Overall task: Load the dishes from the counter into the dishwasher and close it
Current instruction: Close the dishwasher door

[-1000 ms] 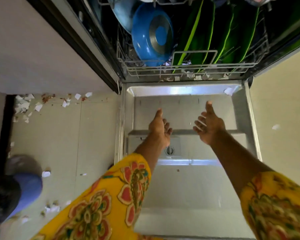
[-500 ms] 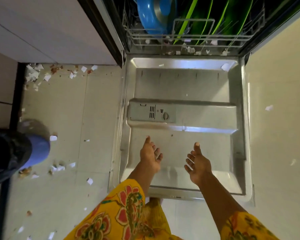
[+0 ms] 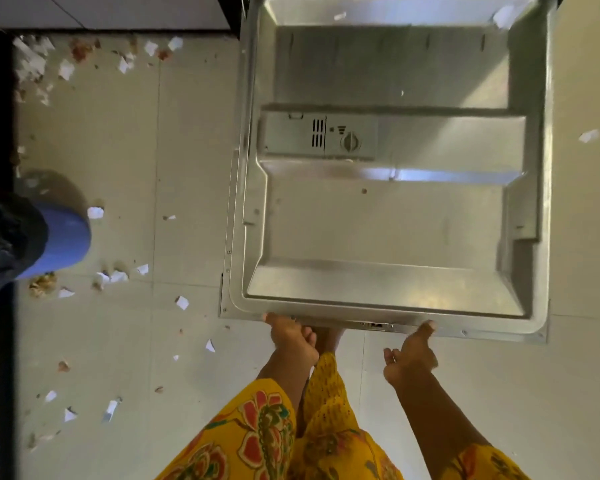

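Dishwasher door (image 3: 392, 220) lies flat open, inner steel face up. Both hands sit at its front edge, probably set to lift it shut. Left hand (image 3: 293, 337): thumb on the rim, fingers curled under the lip. Right hand (image 3: 411, 356): thumb tip touching the edge, fingers loosely spread, gripping nothing yet. Racks and dishes out of frame. Door's detergent compartment (image 3: 321, 135) is closed; contents can't tell. Bin (image 3: 32, 233) stands left, paper scraps (image 3: 118, 275) around it.
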`<action>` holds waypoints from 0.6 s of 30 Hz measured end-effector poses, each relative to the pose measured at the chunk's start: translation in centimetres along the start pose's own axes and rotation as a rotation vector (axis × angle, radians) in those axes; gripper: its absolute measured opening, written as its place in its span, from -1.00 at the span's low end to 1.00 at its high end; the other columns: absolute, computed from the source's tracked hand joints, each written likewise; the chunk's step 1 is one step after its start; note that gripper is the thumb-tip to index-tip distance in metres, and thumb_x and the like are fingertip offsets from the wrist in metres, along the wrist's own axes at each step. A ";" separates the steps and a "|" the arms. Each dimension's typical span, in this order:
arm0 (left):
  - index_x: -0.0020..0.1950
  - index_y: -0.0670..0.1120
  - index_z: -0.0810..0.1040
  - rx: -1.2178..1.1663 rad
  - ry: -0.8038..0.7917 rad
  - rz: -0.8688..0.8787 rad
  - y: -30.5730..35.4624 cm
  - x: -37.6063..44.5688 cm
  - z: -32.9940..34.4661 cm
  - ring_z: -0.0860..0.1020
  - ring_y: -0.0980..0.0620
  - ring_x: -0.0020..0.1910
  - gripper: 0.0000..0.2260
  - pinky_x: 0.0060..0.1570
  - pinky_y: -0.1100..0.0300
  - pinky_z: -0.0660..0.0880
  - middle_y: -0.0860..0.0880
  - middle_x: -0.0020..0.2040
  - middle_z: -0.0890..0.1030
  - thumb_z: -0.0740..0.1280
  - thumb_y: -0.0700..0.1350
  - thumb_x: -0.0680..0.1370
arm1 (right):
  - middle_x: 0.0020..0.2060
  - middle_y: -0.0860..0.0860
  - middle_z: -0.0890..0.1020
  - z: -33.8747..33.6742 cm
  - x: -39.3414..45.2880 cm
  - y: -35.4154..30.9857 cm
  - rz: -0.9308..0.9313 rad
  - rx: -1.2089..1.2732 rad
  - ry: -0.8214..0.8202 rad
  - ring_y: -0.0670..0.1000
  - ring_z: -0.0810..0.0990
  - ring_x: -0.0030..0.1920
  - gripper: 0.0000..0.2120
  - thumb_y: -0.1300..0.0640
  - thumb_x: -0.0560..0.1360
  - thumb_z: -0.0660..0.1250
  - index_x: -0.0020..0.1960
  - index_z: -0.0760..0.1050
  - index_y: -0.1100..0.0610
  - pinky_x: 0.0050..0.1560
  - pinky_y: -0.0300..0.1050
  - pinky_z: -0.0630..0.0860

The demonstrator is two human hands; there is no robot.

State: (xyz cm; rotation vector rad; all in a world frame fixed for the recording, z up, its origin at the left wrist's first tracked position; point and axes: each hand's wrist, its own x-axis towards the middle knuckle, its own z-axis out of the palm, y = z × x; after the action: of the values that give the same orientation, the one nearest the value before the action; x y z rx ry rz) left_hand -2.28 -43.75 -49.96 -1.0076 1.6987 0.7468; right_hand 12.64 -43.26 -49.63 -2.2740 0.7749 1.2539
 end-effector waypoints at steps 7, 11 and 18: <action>0.43 -0.20 0.33 -0.321 -0.102 -0.048 -1.4 4.6 -1.2 0.41 -0.18 0.33 -0.18 0.28 0.04 0.30 -0.20 0.35 0.45 -0.20 0.40 0.52 | 0.38 0.10 0.41 0.5 5.6 2.1 0.068 0.427 -0.296 0.12 0.42 0.36 -0.20 -0.41 0.51 -0.10 0.47 0.24 0.16 0.38 0.01 0.32; 0.37 -0.09 0.43 -0.400 -0.199 -0.003 -1.5 5.7 -0.2 0.47 -0.21 0.26 -0.22 0.14 0.02 0.40 -0.16 0.25 0.54 -0.19 0.41 0.51 | 0.22 0.08 0.57 1.8 7.1 2.2 0.015 0.578 -0.374 0.13 0.59 0.17 -0.30 -0.42 0.50 -0.07 0.34 0.43 0.05 0.18 0.09 0.53; 0.29 -0.04 0.49 -0.435 -0.246 0.044 -1.2 4.9 0.0 0.51 -0.24 0.12 -0.29 0.22 -0.15 0.41 -0.19 0.18 0.56 -0.21 0.37 0.54 | 0.21 0.12 0.54 1.4 5.9 2.3 0.039 0.579 -0.344 0.12 0.57 0.16 -0.28 -0.42 0.49 -0.03 0.33 0.40 0.12 0.23 0.11 0.49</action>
State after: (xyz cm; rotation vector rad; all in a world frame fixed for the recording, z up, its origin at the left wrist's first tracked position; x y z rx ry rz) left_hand -2.11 -45.70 -54.63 -1.1188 1.3772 1.2523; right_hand 12.86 -45.68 -55.62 -1.5445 0.9087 1.1979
